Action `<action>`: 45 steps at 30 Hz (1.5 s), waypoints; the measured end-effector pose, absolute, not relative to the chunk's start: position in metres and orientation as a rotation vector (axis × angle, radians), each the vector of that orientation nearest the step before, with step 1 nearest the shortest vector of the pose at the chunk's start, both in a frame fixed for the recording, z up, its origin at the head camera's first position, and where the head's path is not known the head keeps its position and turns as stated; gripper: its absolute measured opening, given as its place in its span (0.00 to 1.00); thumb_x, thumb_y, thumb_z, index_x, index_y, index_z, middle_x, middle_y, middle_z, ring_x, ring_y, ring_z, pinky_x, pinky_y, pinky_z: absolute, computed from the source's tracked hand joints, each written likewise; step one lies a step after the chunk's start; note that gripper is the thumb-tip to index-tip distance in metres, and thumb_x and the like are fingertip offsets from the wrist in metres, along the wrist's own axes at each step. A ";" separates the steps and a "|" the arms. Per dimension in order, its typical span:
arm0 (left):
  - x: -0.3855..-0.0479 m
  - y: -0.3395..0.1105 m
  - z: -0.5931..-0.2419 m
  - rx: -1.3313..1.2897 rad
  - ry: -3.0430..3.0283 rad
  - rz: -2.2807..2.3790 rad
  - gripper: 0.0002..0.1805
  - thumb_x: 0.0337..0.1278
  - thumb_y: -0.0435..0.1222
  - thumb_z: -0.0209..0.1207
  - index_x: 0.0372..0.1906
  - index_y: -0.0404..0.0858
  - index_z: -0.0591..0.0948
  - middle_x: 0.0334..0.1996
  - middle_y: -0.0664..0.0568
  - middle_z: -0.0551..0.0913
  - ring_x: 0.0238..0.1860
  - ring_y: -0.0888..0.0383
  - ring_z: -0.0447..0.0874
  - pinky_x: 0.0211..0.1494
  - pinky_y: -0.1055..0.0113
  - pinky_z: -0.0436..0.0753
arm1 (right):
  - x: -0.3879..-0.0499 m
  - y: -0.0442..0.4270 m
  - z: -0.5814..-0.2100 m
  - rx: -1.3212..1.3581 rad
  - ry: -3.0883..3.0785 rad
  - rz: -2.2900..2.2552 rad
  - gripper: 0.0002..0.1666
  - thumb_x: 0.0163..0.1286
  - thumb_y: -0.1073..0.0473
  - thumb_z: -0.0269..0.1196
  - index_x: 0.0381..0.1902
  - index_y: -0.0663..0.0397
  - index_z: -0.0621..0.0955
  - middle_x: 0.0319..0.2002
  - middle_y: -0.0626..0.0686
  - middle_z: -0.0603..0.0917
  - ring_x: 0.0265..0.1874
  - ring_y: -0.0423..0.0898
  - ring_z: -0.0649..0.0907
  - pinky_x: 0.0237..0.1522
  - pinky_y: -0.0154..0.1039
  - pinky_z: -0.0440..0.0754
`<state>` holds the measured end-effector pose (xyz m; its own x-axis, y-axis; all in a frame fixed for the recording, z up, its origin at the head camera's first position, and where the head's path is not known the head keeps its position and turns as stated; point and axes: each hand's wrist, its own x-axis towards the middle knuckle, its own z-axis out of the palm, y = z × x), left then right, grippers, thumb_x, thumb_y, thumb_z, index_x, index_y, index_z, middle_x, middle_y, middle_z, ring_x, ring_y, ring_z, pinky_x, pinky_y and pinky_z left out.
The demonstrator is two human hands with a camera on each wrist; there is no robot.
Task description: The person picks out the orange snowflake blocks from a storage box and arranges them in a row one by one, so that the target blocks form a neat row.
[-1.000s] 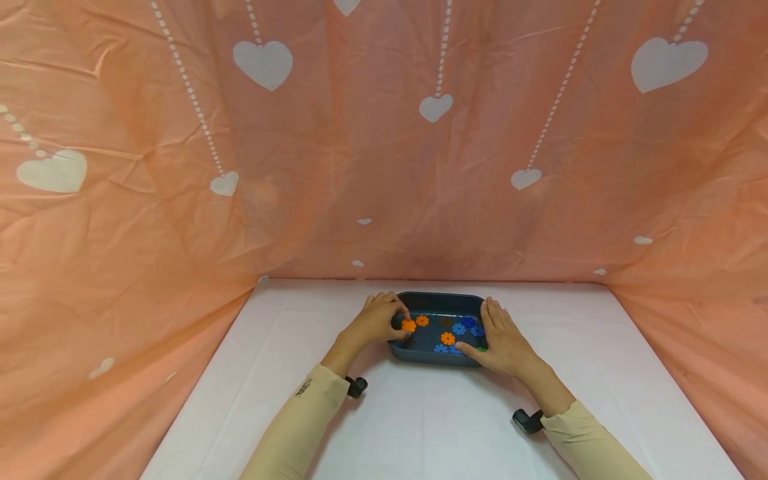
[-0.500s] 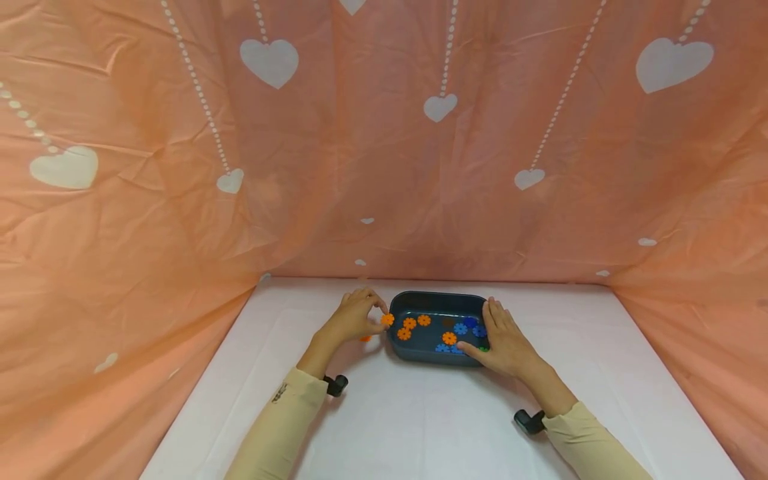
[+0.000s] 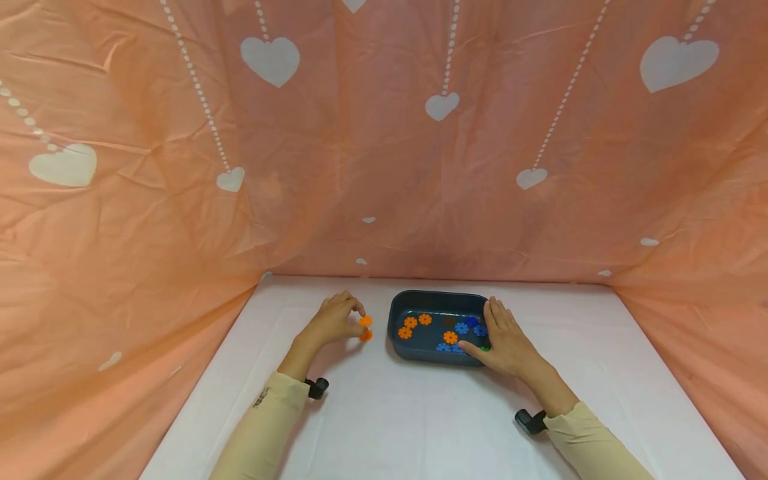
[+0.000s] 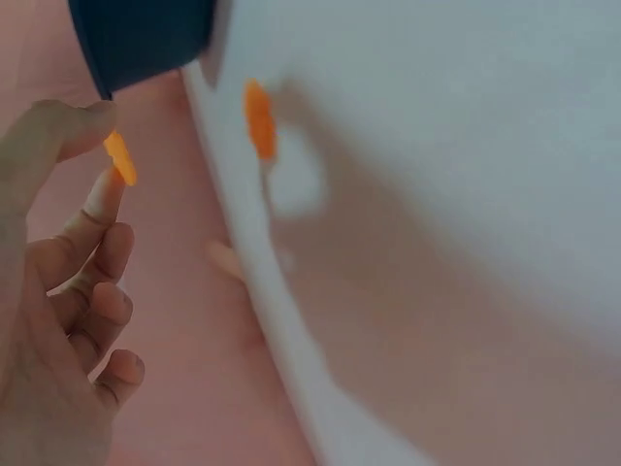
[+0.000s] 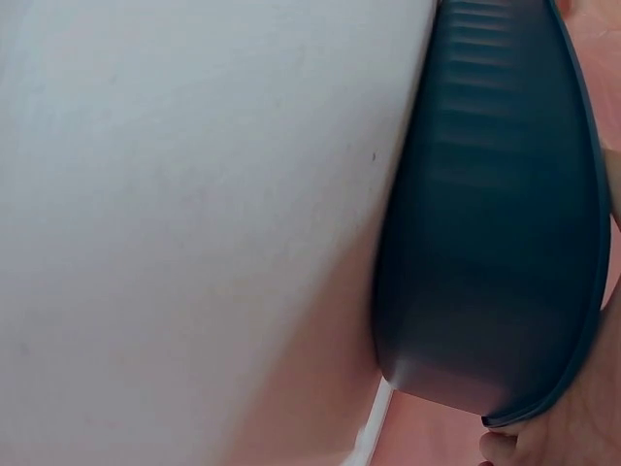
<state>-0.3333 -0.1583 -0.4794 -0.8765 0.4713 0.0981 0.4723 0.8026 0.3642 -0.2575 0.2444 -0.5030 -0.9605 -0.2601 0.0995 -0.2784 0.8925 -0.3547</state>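
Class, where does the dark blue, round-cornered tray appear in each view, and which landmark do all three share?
Head: dark blue, round-cornered tray, below and slightly right of centre.
Left wrist: tray at top left, partly cut off.
Right wrist: tray down the right half.
Shared landmark: the flat white tabletop.

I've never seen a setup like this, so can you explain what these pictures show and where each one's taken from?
There's no robot here, just a person's two bare hands. The wide picture comes from a camera worn on the head; the two close-ups come from the left wrist camera and right wrist camera. On the white table stands a dark tray holding small flower-shaped pieces, including orange, blue and green. The left hand pinches an orange piece outside the tray; another orange piece rests on the table nearby. The right hand rests against the tray's right end.
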 end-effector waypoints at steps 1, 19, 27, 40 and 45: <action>-0.333 -0.161 -0.481 -0.779 -2.985 -0.599 0.17 0.57 0.46 0.77 0.46 0.44 0.85 0.52 0.51 0.80 0.58 0.47 0.78 0.65 0.49 0.71 | -0.257 0.244 -0.503 0.431 -3.004 0.579 0.71 0.72 0.24 0.60 0.83 0.77 0.48 0.84 0.74 0.45 0.84 0.71 0.48 0.82 0.66 0.45; -0.335 -0.182 -0.499 -0.727 -3.114 -0.533 0.16 0.58 0.44 0.78 0.42 0.42 0.83 0.44 0.52 0.79 0.48 0.51 0.80 0.60 0.46 0.78 | -0.260 0.245 -0.504 0.429 -3.006 0.567 0.71 0.72 0.23 0.60 0.83 0.77 0.49 0.84 0.74 0.45 0.84 0.71 0.48 0.82 0.66 0.45; -0.334 -0.183 -0.503 -0.679 -3.183 -0.726 0.15 0.59 0.40 0.77 0.43 0.42 0.82 0.42 0.52 0.76 0.40 0.56 0.75 0.46 0.56 0.78 | -0.259 0.245 -0.505 0.436 -3.001 0.564 0.71 0.72 0.24 0.60 0.82 0.77 0.49 0.84 0.74 0.45 0.84 0.71 0.48 0.82 0.66 0.46; -0.333 -0.181 -0.504 -0.650 -3.182 -0.727 0.15 0.60 0.40 0.76 0.43 0.41 0.81 0.42 0.52 0.76 0.38 0.57 0.73 0.43 0.59 0.76 | -0.260 0.245 -0.507 0.440 -2.995 0.580 0.71 0.72 0.24 0.60 0.82 0.78 0.49 0.84 0.74 0.45 0.84 0.71 0.48 0.82 0.66 0.46; -0.334 -0.181 -0.505 -0.660 -3.172 -0.704 0.15 0.60 0.40 0.76 0.42 0.42 0.81 0.42 0.52 0.76 0.39 0.57 0.73 0.44 0.59 0.76 | -0.260 0.244 -0.506 0.437 -2.998 0.570 0.71 0.72 0.24 0.60 0.82 0.77 0.49 0.84 0.74 0.45 0.84 0.71 0.48 0.82 0.66 0.46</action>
<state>-0.3337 -0.1810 -0.5049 -0.9062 0.4150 -0.0818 0.3415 0.8319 0.4374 -0.2601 0.2444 -0.5058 -0.9580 -0.2648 0.1099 -0.2867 0.8915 -0.3507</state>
